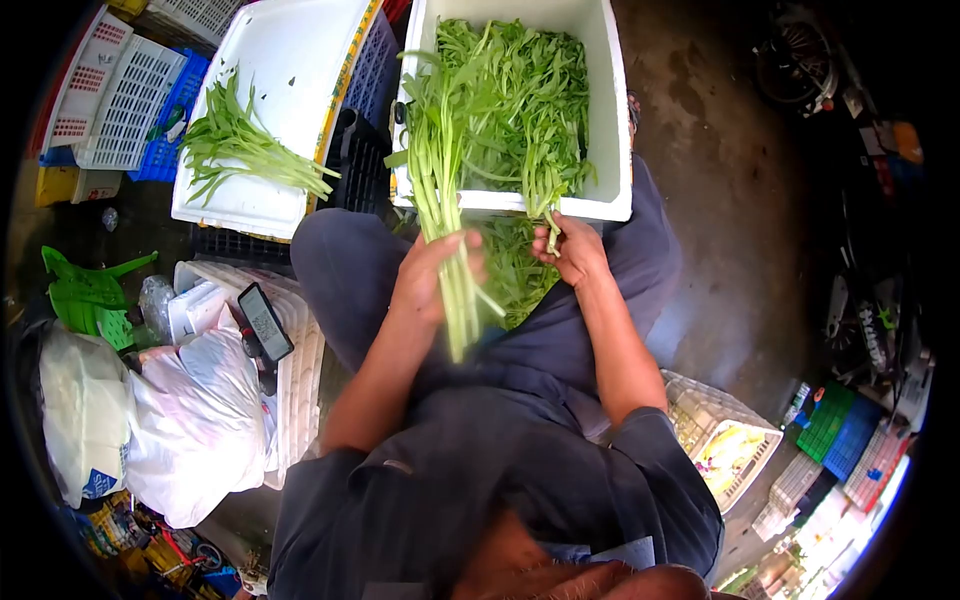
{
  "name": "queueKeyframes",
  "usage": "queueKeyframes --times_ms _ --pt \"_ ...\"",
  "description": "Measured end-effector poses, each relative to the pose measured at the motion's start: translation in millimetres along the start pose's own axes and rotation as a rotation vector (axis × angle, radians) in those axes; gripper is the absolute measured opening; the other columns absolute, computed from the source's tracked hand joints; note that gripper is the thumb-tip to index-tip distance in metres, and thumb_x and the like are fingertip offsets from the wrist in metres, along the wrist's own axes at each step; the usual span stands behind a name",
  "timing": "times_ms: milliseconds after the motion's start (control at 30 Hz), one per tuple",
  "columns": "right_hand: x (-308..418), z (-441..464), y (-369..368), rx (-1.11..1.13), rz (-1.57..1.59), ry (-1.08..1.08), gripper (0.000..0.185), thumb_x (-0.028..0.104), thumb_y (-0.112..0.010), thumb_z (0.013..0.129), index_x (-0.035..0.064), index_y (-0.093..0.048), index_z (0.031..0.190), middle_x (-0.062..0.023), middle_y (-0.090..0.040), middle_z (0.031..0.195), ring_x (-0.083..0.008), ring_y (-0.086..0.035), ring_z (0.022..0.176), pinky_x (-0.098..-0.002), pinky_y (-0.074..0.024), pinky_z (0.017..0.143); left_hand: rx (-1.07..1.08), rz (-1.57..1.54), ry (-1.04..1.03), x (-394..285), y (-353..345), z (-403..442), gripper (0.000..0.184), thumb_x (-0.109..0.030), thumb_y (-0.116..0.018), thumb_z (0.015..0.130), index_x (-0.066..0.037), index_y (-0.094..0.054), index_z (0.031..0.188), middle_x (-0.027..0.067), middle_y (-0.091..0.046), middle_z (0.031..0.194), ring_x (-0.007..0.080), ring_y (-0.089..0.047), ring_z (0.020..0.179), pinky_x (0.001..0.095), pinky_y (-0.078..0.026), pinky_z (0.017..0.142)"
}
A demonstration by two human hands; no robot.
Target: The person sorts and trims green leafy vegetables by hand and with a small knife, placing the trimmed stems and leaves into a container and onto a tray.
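My left hand [425, 275] is closed around a bunch of water spinach [438, 170], its long pale stems pointing down toward my lap and its leaves reaching over the side of a white foam box [612, 110]. Fingers of my right hand [575, 250] pinch a few water spinach stems [545, 205] at the box's near rim. Loose greens [525, 100] fill much of the box. More leaves [520, 275] lie below it, between my legs. A separate bunch [250, 150] rests on a white foam lid [275, 50] to the left.
Plastic crates [130, 100] stand at the far left. Beside my left leg are a phone [265, 320], a white plastic bag [195, 420] and a green plastic piece [90, 295]. A pale crate [725, 440] stands at my right, with a bicycle wheel [795, 65] farther off.
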State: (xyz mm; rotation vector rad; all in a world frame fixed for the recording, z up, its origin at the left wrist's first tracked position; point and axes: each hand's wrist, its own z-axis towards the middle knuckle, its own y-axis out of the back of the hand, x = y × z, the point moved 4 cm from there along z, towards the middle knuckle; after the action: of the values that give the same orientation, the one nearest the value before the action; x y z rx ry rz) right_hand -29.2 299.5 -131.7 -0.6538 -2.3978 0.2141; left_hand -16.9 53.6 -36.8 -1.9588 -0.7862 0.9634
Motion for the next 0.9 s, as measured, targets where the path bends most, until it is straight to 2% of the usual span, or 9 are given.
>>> queueKeyframes --times_ms 33,167,300,400,500,633,767,800,900 --pt "3.3 -0.1 4.0 -0.018 -0.04 0.029 0.027 0.027 -0.058 0.104 0.0012 -0.06 0.111 -0.0119 -0.068 0.086 -0.0218 -0.068 0.071 -0.0322 -0.0517 0.06 0.006 0.008 0.005 0.4 0.8 0.8 0.061 -0.01 -0.059 0.098 -0.017 -0.036 0.154 0.0099 -0.062 0.101 0.0214 -0.061 0.078 0.039 -0.05 0.068" --pt "21.0 -19.1 34.9 -0.129 -0.446 0.5 0.028 0.025 -0.06 0.102 -0.0021 -0.066 0.099 -0.0081 -0.068 0.08 -0.0155 -0.064 0.068 -0.0276 -0.0485 0.064 0.016 -0.02 0.017 1.6 -2.7 5.8 0.058 -0.01 -0.063 0.096 -0.011 -0.043 0.15 0.0077 -0.063 0.097 0.0199 -0.059 0.073 0.0365 -0.048 0.066" --pt "51.5 -108.5 6.2 -0.161 -0.48 0.621 0.023 0.017 -0.058 0.102 -0.0042 -0.066 0.107 -0.0107 -0.07 0.089 -0.014 -0.063 0.068 -0.0248 -0.0497 0.066 -0.031 0.028 0.041 5.2 -0.3 9.5 0.046 -0.008 -0.066 0.094 -0.007 -0.054 0.138 0.0068 -0.064 0.094 0.0215 -0.064 0.077 0.039 -0.054 0.07" --pt "39.9 -138.7 -5.4 -0.078 -0.273 0.618 0.018 0.012 -0.059 0.102 -0.0037 -0.065 0.109 -0.0082 -0.069 0.088 -0.0109 -0.062 0.07 -0.0242 -0.049 0.065 -0.036 0.072 0.02 7.8 -19.3 9.7 0.038 -0.005 -0.064 0.094 -0.007 -0.058 0.131 0.0091 -0.066 0.096 0.0246 -0.07 0.082 0.0415 -0.06 0.072" --pt "14.5 -151.8 -23.6 0.007 -0.165 0.645 0.016 0.006 -0.059 0.1 -0.0036 -0.063 0.112 -0.0085 -0.069 0.09 -0.0112 -0.061 0.07 -0.0233 -0.0494 0.065 -0.081 0.14 0.003 5.1 -30.6 5.2 0.037 -0.004 -0.063 0.094 -0.007 -0.058 0.131 0.0096 -0.066 0.094 0.0236 -0.069 0.078 0.0393 -0.059 0.068" --pt "-31.6 -153.9 -37.9 0.154 -0.355 0.409 0.018 0.005 -0.058 0.101 -0.0046 -0.061 0.117 -0.0103 -0.068 0.093 -0.0129 -0.062 0.073 -0.0271 -0.0526 0.068 -0.175 0.268 -0.022 7.9 -12.8 7.0 0.038 -0.003 -0.068 0.092 -0.007 -0.058 0.128 0.0079 -0.066 0.089 0.021 -0.067 0.071 0.0363 -0.058 0.062" --pt "-55.6 -176.4 -60.9 0.322 -0.317 0.447 0.02 0.005 -0.062 0.1 -0.0026 -0.061 0.119 -0.0056 -0.067 0.095 -0.0111 -0.062 0.073 -0.0247 -0.0513 0.067 -0.285 0.469 -0.012 2.5 -1.1 -4.7 0.036 -0.004 -0.071 0.091 -0.005 -0.059 0.125 0.0062 -0.066 0.087 0.0181 -0.066 0.068 0.0326 -0.057 0.061" --pt "-58.0 -171.6 -62.1 0.284 -0.474 0.409 0.019 0.005 -0.064 0.098 -0.0027 -0.062 0.115 -0.0045 -0.065 0.089 -0.0103 -0.059 0.072 -0.0249 -0.0487 0.066 -0.285 0.444 -0.009 4.1 2.5 -6.1 0.036 -0.005 -0.071 0.091 -0.004 -0.059 0.125 0.0058 -0.067 0.09 0.0167 -0.066 0.071 0.0314 -0.057 0.062" --pt "-50.4 -180.3 -75.1 0.328 -0.775 0.713 0.022 0.01 -0.071 0.093 -0.0013 -0.066 0.11 -0.0095 -0.067 0.082 -0.015 -0.061 0.066 -0.0299 -0.0483 0.06 -0.301 0.454 -0.017 9.1 15.0 -5.7 0.036 -0.005 -0.071 0.091 -0.003 -0.059 0.126 0.006 -0.067 0.094 0.0172 -0.067 0.076 0.031 -0.058 0.065"
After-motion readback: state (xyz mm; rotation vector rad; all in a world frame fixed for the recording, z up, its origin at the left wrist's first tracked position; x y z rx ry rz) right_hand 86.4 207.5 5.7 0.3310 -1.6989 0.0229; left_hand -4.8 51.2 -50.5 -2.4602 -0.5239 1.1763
